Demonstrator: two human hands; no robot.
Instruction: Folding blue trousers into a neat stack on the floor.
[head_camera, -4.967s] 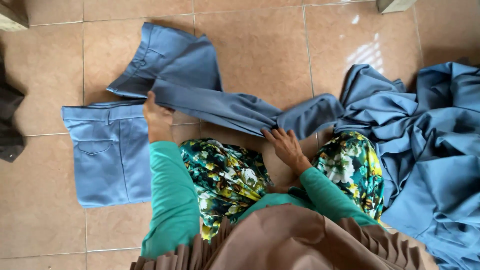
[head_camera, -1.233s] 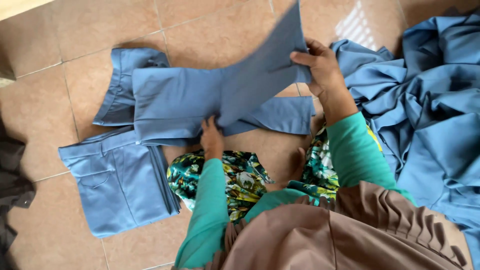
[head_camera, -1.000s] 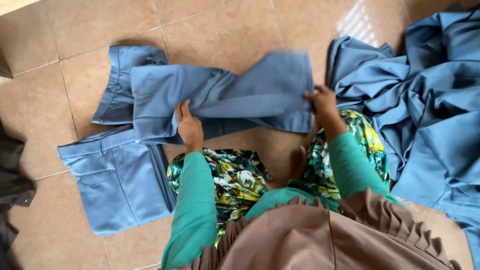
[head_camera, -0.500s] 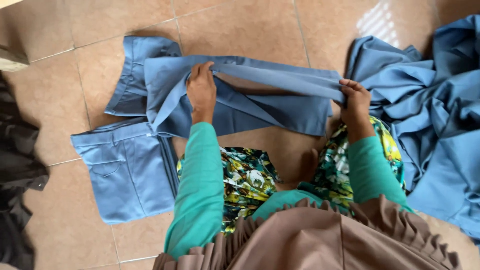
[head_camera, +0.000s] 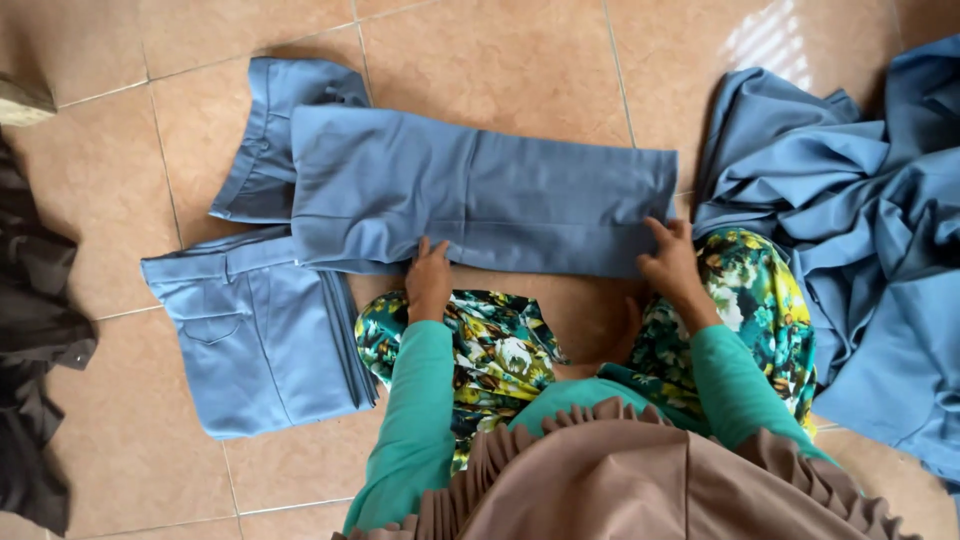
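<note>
both hands, left hand (head_camera: 430, 278) and right hand (head_camera: 672, 262), lie open-fingered, flat on the near edge of blue folded trousers (head_camera: 480, 200) on the tiled floor (head_camera: 520, 60).

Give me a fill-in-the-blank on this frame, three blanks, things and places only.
1. Both hands, left hand and right hand, rest on the near edge of the blue ___ laid flat on the tiled floor.
2. The folded trousers lie to the person's ___.
3. The heap of blue cloth lies to the person's ___.

Missing words: trousers; left; right
</note>
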